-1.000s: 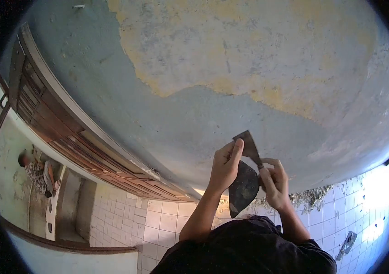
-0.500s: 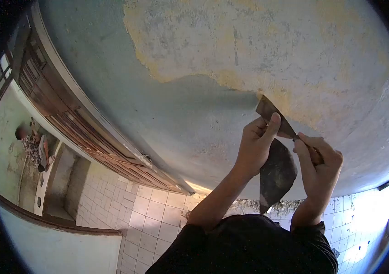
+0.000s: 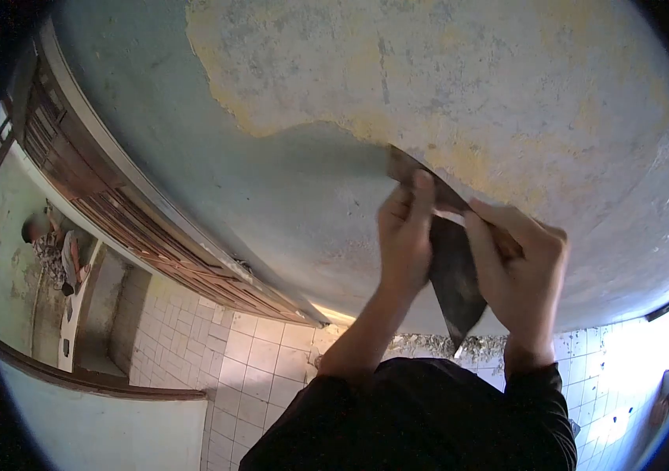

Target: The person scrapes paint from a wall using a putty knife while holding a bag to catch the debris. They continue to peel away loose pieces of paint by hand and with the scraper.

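Observation:
My right hand (image 3: 519, 267) is closed around the brown handle of a scraper (image 3: 409, 166). Fingers and thumb of my left hand (image 3: 409, 231) pinch its flat metal blade lower down. The blade's end meets the wall (image 3: 295, 188) at the ragged border between grey-green paint and a pale, yellow-edged patch (image 3: 460, 86). Between my forearms there is a dark, pointed shape (image 3: 456, 275); I cannot make out what it is.
Crumbled debris (image 3: 484, 349) lies along the foot of the wall, on a white tiled floor (image 3: 272, 361). To the left stands a brown wooden door (image 3: 115, 204). Beyond it, another person (image 3: 56, 255) sits near a ledge. Bright light falls at right.
Both hands and the scraper have moved left and slightly up along the paint border. The camera view has shifted a little.

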`<action>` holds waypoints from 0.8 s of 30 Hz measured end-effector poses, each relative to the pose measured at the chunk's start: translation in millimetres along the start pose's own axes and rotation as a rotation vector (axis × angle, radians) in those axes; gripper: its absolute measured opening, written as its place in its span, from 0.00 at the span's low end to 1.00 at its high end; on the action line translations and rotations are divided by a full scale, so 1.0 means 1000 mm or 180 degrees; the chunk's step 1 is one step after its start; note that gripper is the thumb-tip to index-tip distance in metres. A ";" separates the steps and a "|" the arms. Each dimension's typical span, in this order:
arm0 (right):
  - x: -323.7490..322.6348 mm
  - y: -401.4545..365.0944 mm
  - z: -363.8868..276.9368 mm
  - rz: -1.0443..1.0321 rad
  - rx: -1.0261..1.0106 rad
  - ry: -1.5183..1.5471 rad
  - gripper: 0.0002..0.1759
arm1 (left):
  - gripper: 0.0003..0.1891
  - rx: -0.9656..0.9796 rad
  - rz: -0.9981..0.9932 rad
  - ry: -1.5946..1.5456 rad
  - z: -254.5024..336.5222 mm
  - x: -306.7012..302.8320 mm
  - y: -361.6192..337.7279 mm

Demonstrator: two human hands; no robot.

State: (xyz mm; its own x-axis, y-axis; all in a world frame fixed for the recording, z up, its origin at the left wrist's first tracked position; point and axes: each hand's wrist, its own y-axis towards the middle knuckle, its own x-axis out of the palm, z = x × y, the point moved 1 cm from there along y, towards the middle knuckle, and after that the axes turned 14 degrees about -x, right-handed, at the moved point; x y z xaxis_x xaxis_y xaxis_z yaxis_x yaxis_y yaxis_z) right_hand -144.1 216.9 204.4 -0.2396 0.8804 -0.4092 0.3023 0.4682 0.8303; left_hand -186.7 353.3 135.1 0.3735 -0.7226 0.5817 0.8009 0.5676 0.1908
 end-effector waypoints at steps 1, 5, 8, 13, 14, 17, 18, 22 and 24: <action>0.005 0.005 0.002 -0.0064 -0.0186 0.0121 0.05 | 0.22 0.0111 0.0078 -0.0038 0.004 -0.003 0.002; -0.012 0.000 -0.012 -0.0055 0.0076 0.0049 0.04 | 0.21 -0.0198 0.0038 0.0063 0.008 0.000 -0.003; 0.021 0.012 0.000 -0.0004 -0.0342 0.0227 0.06 | 0.24 -0.0029 0.0441 -0.0100 0.016 -0.004 -0.005; -0.002 -0.003 -0.005 -0.0252 -0.0170 0.0106 0.04 | 0.24 -0.0229 0.0369 0.0441 0.012 0.002 -0.015; -0.007 -0.012 0.001 -0.0260 -0.0186 0.0092 0.04 | 0.24 -0.0218 0.0363 0.0423 0.008 0.004 -0.014; -0.003 -0.045 0.028 -0.0437 0.0708 0.0456 0.10 | 0.20 0.0201 -0.0019 0.1283 -0.007 -0.001 -0.004; 0.004 -0.061 0.042 -0.0466 0.0642 0.0727 0.14 | 0.20 0.0200 -0.0004 0.1275 -0.007 -0.004 -0.003; 0.026 -0.083 0.040 -0.0327 0.0719 0.1259 0.26 | 0.18 -0.0189 -0.0029 0.2075 0.009 -0.010 -0.002; 0.029 -0.084 0.038 -0.0451 0.0739 0.1378 0.30 | 0.18 -0.0308 -0.0003 0.2181 0.007 -0.006 -0.003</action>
State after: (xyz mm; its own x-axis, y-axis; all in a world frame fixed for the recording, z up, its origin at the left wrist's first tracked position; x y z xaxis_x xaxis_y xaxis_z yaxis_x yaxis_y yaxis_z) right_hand -141.2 206.3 108.7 -0.6385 0.7182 -0.2764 0.4244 0.6283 0.6520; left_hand -194.3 359.2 136.4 0.5586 -0.8276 -0.0553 0.8277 0.5520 0.1011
